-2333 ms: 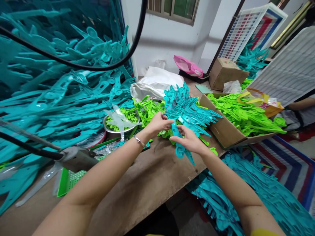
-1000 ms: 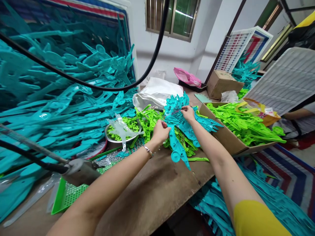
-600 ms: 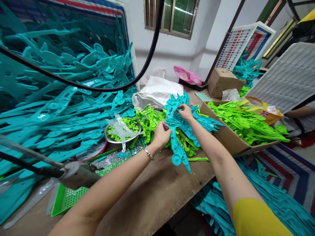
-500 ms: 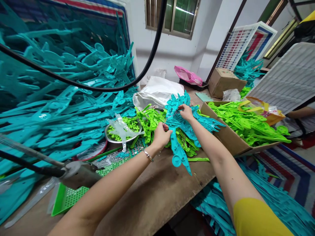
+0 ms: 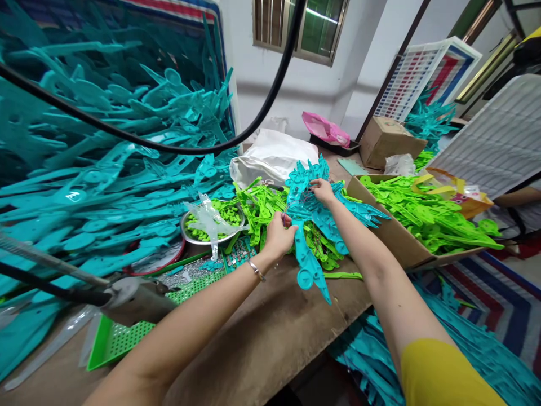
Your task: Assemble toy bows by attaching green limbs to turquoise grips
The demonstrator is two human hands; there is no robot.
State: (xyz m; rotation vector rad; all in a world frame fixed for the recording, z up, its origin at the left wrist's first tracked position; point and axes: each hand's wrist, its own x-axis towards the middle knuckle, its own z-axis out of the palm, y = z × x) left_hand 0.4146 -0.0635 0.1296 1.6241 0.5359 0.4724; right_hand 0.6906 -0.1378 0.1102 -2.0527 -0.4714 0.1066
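A teal plastic part point(image 5: 310, 265), spiky at the top with a round disc near its lower point, lies over the heap in front of me. My left hand point(image 5: 279, 235) is closed at its left edge, pinching what looks like a thin wire. From there a fine reddish strand crosses the part towards my right hand point(image 5: 323, 192). That hand's fingers are pinched together over the part's upper middle; what is between them is too small to make out. More teal parts point(image 5: 359, 210) lie beneath, on lime-green plastic parts point(image 5: 264, 206).
At left, teal parts point(image 5: 105, 169) are piled high behind a black cable point(image 5: 203, 151) and a metal tool point(image 5: 135, 301). A metal bowl point(image 5: 186, 234) of small green pieces and a green perforated tray point(image 5: 101, 344) stand nearby. A cardboard box point(image 5: 386, 237) holds green parts at right.
My right fingers have shifted slightly over the part, and the fine strand between the hands shows more clearly. The whole view has moved a little; the left hand keeps its pinch.
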